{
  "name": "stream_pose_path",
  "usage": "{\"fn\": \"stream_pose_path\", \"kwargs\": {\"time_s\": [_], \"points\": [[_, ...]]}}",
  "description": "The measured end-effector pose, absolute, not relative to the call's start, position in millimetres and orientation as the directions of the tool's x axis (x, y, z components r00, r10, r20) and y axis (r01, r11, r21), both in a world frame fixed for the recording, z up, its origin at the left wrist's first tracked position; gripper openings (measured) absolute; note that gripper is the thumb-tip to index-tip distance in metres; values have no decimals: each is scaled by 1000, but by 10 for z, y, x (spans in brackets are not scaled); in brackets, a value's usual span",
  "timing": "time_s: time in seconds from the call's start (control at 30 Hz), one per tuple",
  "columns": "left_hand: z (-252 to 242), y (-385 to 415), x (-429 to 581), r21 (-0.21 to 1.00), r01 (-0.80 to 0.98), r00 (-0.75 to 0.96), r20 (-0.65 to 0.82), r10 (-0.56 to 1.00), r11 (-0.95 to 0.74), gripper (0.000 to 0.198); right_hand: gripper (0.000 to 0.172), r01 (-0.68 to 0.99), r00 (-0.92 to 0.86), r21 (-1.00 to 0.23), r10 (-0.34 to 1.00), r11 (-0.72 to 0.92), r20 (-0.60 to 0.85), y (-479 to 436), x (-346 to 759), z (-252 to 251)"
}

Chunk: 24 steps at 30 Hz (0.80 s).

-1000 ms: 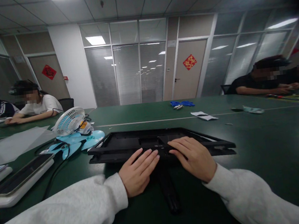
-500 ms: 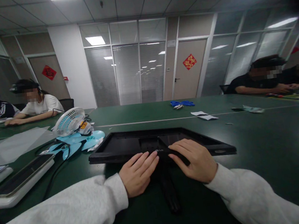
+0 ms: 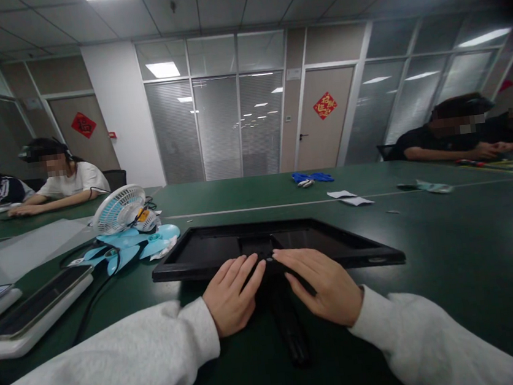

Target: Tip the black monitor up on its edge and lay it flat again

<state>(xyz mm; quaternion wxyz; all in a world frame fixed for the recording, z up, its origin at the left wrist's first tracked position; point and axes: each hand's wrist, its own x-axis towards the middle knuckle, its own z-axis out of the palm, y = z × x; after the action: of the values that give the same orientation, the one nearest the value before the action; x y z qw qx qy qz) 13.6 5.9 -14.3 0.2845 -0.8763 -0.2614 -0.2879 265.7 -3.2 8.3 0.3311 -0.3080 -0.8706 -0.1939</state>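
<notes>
A black flat panel [image 3: 331, 242], like the back of a monitor, lies on the green table [image 3: 453, 256] in front of me. A black stand arm [image 3: 291, 331] runs from its near edge toward me. My left hand [image 3: 231, 294] lies flat with fingers stretched out, fingertips on the panel's near edge just left of the arm. My right hand [image 3: 325, 283] rests the same way to the right of the arm, fingers extended onto the edge. Neither hand grips anything.
A light blue desk fan [image 3: 123, 223] with a black cable stands at the left. Nearer left lie a phone on a white block [image 3: 33, 310] and clear plastic sheets [image 3: 26, 246]. Blue gloves [image 3: 313, 178] and paper scraps [image 3: 350, 198] lie farther back. Other people sit at both sides.
The raised near part of the panel has come down flat. Both my hands slid closer together toward the stand arm, the right hand moving left.
</notes>
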Motion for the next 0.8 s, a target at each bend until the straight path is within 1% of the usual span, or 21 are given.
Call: {"fn": "stream_pose_path", "kwargs": {"time_s": [0.13, 0.27, 0.33, 0.4, 0.47, 0.5, 0.53, 0.57, 0.63, 0.7, 0.73, 0.8], "points": [[-135, 53, 142, -340, 626, 690, 661, 295, -702, 59, 48, 667, -591, 135, 410, 733, 695, -28, 2652, 91], [-160, 53, 139, -358, 626, 702, 646, 301, -693, 57, 46, 668, -590, 134, 411, 732, 695, -43, 2648, 71], [-113, 44, 140, -387, 623, 714, 635, 293, -680, 54, 45, 658, -607, 148, 404, 738, 684, -46, 2658, 121], [32, 26, 135, -434, 589, 759, 585, 284, -681, 50, 42, 660, -628, 172, 412, 731, 660, -28, 2694, 249], [278, 6, 107, -444, 577, 791, 511, 335, -685, 47, 40, 708, -610, 174, 467, 685, 641, 31, 2780, 435], [424, 0, 79, -411, 621, 767, 495, 408, -668, 48, 40, 751, -575, 164, 513, 640, 637, 78, 2846, 530], [572, 0, 39, -361, 697, 705, 502, 500, -620, 50, 42, 802, -525, 145, 568, 579, 634, 138, 2929, 615], [713, 7, -14, -317, 777, 624, 510, 592, -545, 52, 44, 851, -468, 130, 623, 509, 627, 207, 3028, 680], [934, 44, -148, -281, 889, 456, 490, 743, -361, 59, 56, 924, -363, 128, 723, 360, 588, 362, 3265, 735], [1046, 102, -295, -299, 929, 320, 360, 876, -216, 74, 73, 968, -249, 99, 843, 230, 477, 504, 3527, 689], [1063, 132, -360, -322, 933, 254, 262, 931, -164, 82, 79, 978, -209, 63, 902, 201, 377, 559, 3654, 641], [1041, 183, -454, -353, 928, 151, 71, 986, -116, 94, 81, 981, -185, -27, 966, 193, 181, 630, 3871, 531]]}}
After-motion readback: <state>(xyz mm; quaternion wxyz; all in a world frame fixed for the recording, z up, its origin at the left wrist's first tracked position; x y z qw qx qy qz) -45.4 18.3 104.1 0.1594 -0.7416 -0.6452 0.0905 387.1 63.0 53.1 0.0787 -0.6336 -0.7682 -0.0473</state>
